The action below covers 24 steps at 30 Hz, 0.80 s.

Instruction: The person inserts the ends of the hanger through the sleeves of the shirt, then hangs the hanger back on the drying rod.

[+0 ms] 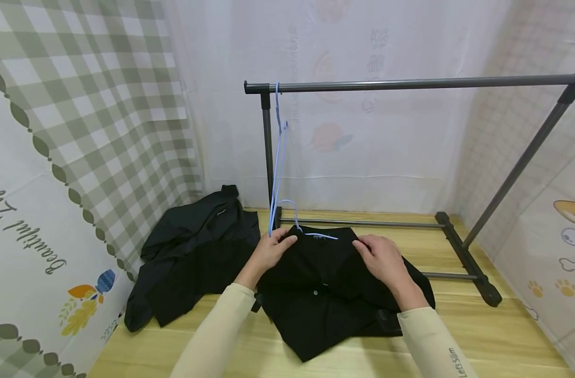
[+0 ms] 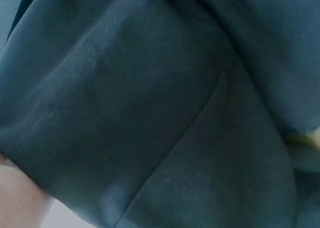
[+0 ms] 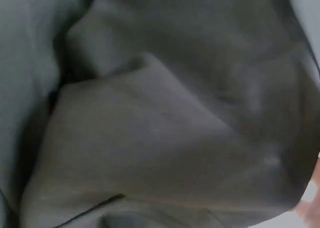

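Observation:
A black shirt [image 1: 315, 315] with small buttons hangs between my two hands, its lower part spread over the wooden surface. My left hand [image 1: 268, 253] pinches it at the left of the collar, thumb on the near side. At the right of the collar, my right hand [image 1: 382, 260] grips the cloth between thumb and fingers. A thin blue hanger [image 1: 321, 236] shows at the neck opening, its hook standing above the collar; the rest is hidden by cloth. Dark fabric [image 2: 150, 113] fills the left wrist view, and folded cloth [image 3: 150, 148] covers most of the right wrist view.
Behind the shirt stands a dark metal rack [image 1: 410, 84] with feet on the wooden surface [image 1: 514, 341]. Blue hangers [image 1: 279, 157] hang at its left end, reaching down near my left hand. Another black garment [image 1: 197, 252] lies crumpled at left. Patterned curtains [image 1: 103, 94] enclose the space.

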Each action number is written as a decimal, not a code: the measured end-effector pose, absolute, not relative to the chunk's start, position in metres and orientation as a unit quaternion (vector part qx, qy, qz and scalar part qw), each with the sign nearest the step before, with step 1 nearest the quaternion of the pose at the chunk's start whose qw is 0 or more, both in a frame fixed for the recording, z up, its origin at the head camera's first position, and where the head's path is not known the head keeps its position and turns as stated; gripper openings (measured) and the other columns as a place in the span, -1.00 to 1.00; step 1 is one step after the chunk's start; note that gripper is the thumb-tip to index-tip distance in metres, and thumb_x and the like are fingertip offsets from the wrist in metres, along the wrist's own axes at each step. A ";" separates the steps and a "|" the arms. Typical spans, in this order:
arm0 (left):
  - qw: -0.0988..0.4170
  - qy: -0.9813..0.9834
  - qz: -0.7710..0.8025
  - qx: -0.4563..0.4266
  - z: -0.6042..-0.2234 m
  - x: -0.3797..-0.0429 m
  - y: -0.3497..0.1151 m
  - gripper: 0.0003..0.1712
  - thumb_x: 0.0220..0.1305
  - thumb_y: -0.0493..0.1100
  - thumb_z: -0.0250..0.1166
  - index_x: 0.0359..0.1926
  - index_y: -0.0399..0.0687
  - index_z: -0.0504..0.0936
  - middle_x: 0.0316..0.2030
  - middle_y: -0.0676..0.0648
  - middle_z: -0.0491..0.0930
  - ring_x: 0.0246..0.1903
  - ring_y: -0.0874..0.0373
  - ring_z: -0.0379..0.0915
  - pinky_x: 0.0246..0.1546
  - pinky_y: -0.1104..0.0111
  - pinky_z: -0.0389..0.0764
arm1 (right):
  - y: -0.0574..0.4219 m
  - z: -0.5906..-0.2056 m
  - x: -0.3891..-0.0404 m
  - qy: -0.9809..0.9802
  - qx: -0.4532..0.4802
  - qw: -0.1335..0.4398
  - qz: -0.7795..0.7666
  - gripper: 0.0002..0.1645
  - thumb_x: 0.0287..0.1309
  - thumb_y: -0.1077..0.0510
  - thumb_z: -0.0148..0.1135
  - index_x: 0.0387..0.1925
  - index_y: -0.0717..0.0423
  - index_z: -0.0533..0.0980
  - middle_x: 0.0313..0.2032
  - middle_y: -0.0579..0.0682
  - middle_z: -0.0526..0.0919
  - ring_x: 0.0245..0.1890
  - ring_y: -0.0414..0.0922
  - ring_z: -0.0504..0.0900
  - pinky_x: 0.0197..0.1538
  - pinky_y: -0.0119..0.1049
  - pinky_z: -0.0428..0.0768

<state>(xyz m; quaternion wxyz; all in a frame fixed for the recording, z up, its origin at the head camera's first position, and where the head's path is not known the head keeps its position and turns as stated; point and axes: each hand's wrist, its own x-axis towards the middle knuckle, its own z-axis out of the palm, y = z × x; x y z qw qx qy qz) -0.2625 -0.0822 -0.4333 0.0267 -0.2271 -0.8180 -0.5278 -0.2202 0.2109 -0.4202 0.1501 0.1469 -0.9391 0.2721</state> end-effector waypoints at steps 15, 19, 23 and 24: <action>0.030 -0.863 -0.453 -0.219 -0.427 -0.259 -0.079 -0.49 0.42 0.02 0.24 0.19 -0.27 0.59 0.17 -0.25 0.56 0.19 -0.10 0.46 0.19 0.03 0.44 | 0.194 -0.416 -0.214 -0.896 0.076 0.124 0.420 -0.58 0.37 0.04 0.23 0.12 0.21 0.58 -0.01 0.19 0.66 -0.02 0.13 0.60 0.03 0.09 0.53; 0.070 -0.877 -0.443 -0.171 -0.435 -0.266 -0.102 -0.68 0.35 -0.06 0.33 -0.03 -0.19 0.73 -0.01 -0.19 0.67 -0.11 0.02 0.55 -0.03 0.15 0.55 | 0.210 -0.411 -0.215 -0.882 0.029 0.137 0.451 -0.57 0.36 -0.02 0.24 0.06 0.22 0.61 -0.16 0.14 0.66 -0.16 0.03 0.57 -0.08 -0.09 0.51; 0.075 -0.880 -0.443 -0.154 -0.440 -0.269 -0.115 -0.76 0.32 -0.07 0.35 -0.12 -0.13 0.76 -0.10 -0.11 0.70 -0.22 0.04 0.51 -0.16 0.19 0.52 | 0.218 -0.409 -0.216 -0.874 0.016 0.138 0.466 -0.55 0.35 -0.05 0.25 0.03 0.23 0.62 -0.23 0.09 0.64 -0.24 -0.07 0.52 -0.16 -0.27 0.48; 0.070 -0.880 -0.443 -0.156 -0.439 -0.269 -0.115 -0.72 0.33 -0.05 0.35 -0.07 -0.12 0.75 -0.05 -0.13 0.68 -0.15 0.02 0.53 -0.12 0.16 0.53 | 0.218 -0.409 -0.216 -0.871 0.018 0.136 0.471 -0.55 0.34 -0.05 0.26 0.03 0.23 0.62 -0.23 0.09 0.64 -0.25 -0.09 0.52 -0.17 -0.30 0.48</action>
